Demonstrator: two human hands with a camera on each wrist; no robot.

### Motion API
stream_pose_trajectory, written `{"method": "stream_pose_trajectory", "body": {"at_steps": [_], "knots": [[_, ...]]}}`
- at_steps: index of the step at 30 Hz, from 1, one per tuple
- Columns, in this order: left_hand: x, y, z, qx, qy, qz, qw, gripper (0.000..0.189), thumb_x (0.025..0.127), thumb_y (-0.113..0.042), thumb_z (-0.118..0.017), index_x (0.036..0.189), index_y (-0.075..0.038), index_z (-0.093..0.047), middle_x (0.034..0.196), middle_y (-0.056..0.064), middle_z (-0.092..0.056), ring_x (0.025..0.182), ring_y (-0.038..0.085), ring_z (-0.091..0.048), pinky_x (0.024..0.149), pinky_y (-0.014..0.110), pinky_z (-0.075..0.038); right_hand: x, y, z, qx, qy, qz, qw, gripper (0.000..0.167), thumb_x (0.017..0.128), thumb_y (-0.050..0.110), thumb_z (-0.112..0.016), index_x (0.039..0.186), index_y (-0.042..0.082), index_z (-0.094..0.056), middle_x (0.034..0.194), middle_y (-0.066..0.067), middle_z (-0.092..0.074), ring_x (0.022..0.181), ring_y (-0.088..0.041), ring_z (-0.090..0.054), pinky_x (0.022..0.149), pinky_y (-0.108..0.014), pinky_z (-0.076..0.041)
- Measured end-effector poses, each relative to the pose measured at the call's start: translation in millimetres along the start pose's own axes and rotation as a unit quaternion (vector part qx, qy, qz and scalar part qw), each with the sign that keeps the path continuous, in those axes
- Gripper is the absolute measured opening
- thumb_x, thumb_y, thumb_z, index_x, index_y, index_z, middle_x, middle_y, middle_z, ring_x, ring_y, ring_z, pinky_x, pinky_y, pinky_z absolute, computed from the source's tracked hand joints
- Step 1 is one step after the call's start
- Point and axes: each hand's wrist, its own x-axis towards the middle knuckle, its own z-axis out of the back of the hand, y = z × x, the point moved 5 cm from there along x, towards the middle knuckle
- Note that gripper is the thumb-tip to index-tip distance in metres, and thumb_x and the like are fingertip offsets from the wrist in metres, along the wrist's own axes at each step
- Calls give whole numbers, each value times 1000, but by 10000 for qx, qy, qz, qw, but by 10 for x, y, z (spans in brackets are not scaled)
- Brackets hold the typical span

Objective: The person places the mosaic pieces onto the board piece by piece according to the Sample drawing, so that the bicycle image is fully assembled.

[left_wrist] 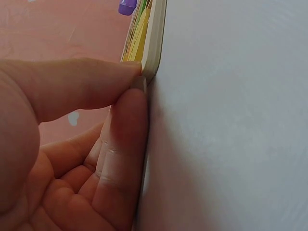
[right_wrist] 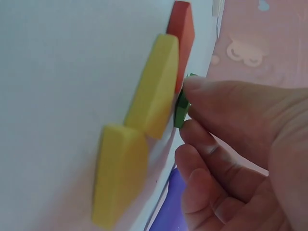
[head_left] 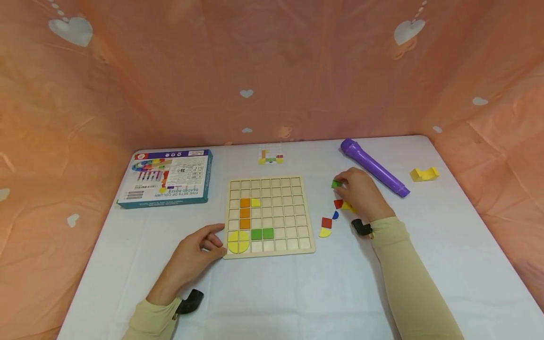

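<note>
Orange cloth [head_left: 272, 61] backed the white table [head_left: 263, 297]. R hand [head_left: 361, 192] pinched a green tile [head_left: 335, 184] right of the board [head_left: 279, 209], half-hiding yellow pcs [right_wrist: 153, 86]; L hand [head_left: 192, 255], fingers loose, touched the board's left edge, prob. w/o gripping, I thought.

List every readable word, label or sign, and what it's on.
"FIVE SETS OF COLUMN BEADED BOXES": box, upside down in the head view.
Rest of its print, red logo included: too small to read.
Card: no legible text.
Board, mic: none visible.
</note>
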Motion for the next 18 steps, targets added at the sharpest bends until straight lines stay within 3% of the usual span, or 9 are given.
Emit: {"method": "stream_pose_trajectory", "body": {"at_steps": [10,18], "knots": [[4,-8,-2,68,-4,-33,10000,59,94,-18,-83,150,-15,-63,105,1,-70,92,13,-66,84,26,-49,-6,-2,-18,-35,35,76,10000,30,105,16,-70,133,5,-72,140,-18,-61,129,-38,-56,116,-57,-50],[-7,-16,5,45,-10,-69,10000,59,94,-17,-83,150,-15,-63,105,1,-70,92,13,-66,83,26,-50,-28,25,-22,-41,53,159,9999,28,105,18,-70,130,6,-73,135,-15,-63,120,-35,-58,108,-52,-54]]}}
